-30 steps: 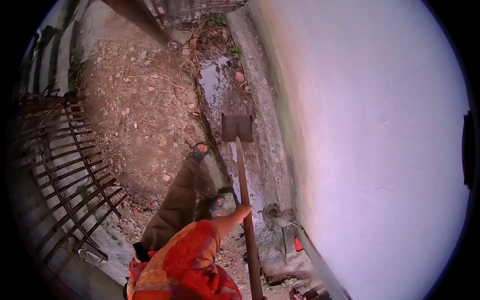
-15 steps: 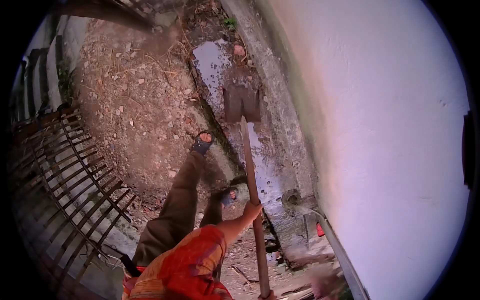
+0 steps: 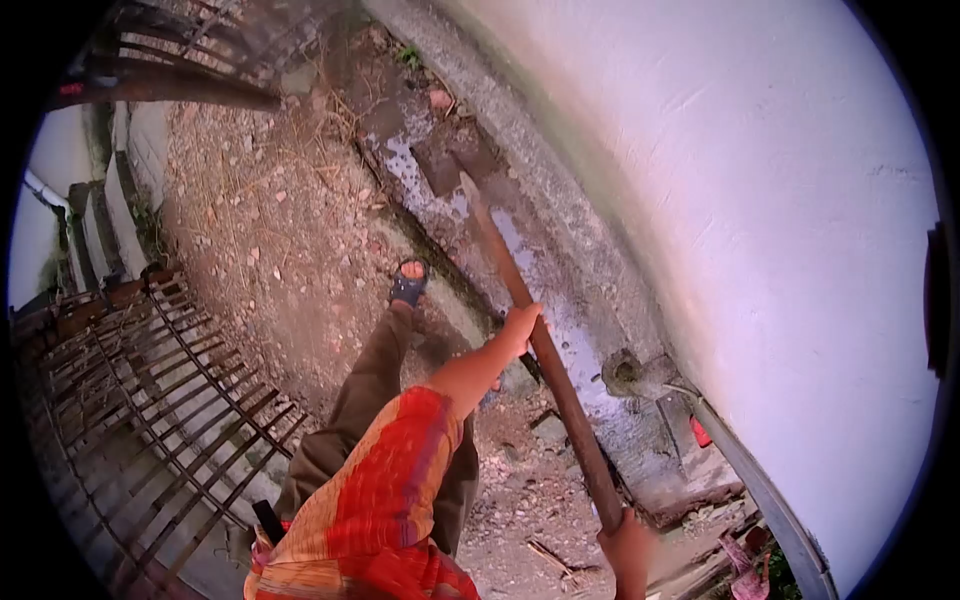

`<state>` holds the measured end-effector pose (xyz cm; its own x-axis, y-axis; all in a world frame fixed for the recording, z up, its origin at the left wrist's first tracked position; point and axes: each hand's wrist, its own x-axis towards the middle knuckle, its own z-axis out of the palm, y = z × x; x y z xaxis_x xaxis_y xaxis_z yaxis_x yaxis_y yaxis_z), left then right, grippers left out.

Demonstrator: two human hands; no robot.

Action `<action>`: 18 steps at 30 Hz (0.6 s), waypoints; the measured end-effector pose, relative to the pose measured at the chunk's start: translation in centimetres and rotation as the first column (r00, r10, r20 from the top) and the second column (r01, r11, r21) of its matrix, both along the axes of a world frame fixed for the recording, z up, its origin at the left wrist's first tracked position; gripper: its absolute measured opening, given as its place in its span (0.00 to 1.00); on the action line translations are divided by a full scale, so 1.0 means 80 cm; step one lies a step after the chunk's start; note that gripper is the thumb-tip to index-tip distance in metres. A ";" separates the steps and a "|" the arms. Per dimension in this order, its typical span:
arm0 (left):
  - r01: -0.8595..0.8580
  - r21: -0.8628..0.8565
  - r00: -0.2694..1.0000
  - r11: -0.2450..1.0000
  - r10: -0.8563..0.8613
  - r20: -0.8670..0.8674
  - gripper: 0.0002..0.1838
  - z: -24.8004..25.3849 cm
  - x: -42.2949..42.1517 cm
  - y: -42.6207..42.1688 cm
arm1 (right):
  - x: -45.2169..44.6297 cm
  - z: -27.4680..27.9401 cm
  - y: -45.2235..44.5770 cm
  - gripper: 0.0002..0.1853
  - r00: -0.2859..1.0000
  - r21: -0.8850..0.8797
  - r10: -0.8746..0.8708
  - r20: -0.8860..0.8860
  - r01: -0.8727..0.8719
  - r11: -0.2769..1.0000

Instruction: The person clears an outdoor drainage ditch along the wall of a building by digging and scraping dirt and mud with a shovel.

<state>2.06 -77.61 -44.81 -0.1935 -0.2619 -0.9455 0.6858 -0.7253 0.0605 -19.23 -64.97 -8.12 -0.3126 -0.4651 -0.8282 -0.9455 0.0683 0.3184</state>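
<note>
A long-handled shovel slants across the view, its wooden shaft running from lower right to upper left. Its flat, dirty metal blade rests in the wet, muddy drain channel. My left hand is wrapped round the middle of the shaft, the arm reaching over from an orange-red sleeve. Near the shaft's rear end, my right hand grips it, somewhat blurred. One sandalled foot stands on the dirt beside the channel; the other is mostly hidden behind my left arm.
A white wall rises to the right above a concrete ledge. A round pipe opening sits by the channel. Stony dirt lies to the left, with a slatted bamboo frame at lower left. A wooden beam crosses the upper left.
The shovel blade has moved forward and leftward along the channel, and the shaft slants more. Both hands have shifted, the right hand now coming further into view. The camera view has turned a little.
</note>
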 end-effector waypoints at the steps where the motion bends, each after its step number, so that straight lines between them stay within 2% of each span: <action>1: 0.007 0.034 1.000 0.999 -0.008 0.014 0.13 0.003 0.003 -0.003 | -0.002 -0.008 0.002 0.26 1.000 0.039 -0.012 -0.001 0.012 0.999; 3: 0.009 0.040 1.000 0.999 -0.010 0.019 0.12 -0.001 -0.001 -0.007 | -0.015 -0.022 0.002 0.26 1.000 0.099 -0.024 -0.015 0.025 0.995; 5: 0.022 0.053 0.999 0.998 -0.021 -0.028 0.12 -0.008 -0.017 -0.018 | -0.054 -0.040 -0.002 0.26 1.000 0.044 0.010 0.003 -0.011 0.999; 6: -0.070 -0.001 0.994 0.998 0.070 -0.086 0.13 -0.025 -0.030 -0.015 | -0.079 -0.048 -0.006 0.27 0.999 0.016 0.014 0.040 -0.014 1.000; 7: -0.099 -0.014 0.994 0.995 0.098 -0.047 0.13 -0.028 -0.041 -0.016 | -0.095 -0.051 -0.006 0.27 0.997 -0.006 0.020 0.078 -0.020 1.000; 9: -0.121 -0.041 0.993 0.992 0.121 -0.016 0.09 -0.016 -0.041 -0.018 | -0.090 -0.046 -0.007 0.27 0.998 0.042 0.058 0.016 -0.058 0.997; 11: -0.020 -0.120 1.000 0.993 0.022 0.011 0.08 -0.014 -0.019 0.005 | -0.079 -0.058 0.030 0.26 1.000 0.065 0.007 0.025 -0.008 0.998; 13: -0.059 0.041 0.997 0.997 0.057 0.060 0.07 -0.024 0.006 0.030 | -0.102 -0.078 0.145 0.12 0.899 -0.225 0.187 0.396 -0.102 0.969; 14: -0.073 0.042 0.995 0.996 0.070 0.066 0.07 -0.017 0.026 0.024 | -0.066 -0.073 0.139 0.20 0.956 -0.059 0.007 0.295 0.011 0.998; 15: -0.016 0.066 0.996 0.998 0.010 0.089 0.07 -0.001 0.045 0.024 | -0.016 -0.051 0.135 0.27 0.977 0.101 -0.157 0.145 0.143 0.985; 16: 0.039 0.094 0.993 0.995 -0.049 0.103 0.06 0.012 0.057 0.024 | 0.017 -0.039 0.116 0.28 0.972 0.128 -0.207 0.113 0.192 0.973; 17: 0.021 0.102 0.995 0.995 -0.030 0.090 0.06 0.010 0.060 0.022 | 0.042 -0.033 0.089 0.29 0.964 0.146 -0.254 0.080 0.241 0.960; 18: 0.045 0.048 0.998 0.998 -0.047 0.030 0.06 0.004 0.060 0.015 | 0.054 -0.024 0.060 0.30 0.974 0.128 -0.212 0.086 0.200 0.971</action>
<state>6.85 -76.38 -44.51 -0.1747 -0.2086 -0.9623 0.6501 -0.7584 0.0463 -14.87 -60.19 -10.07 -0.3059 -0.2965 -0.9047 -0.9420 0.2322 0.2424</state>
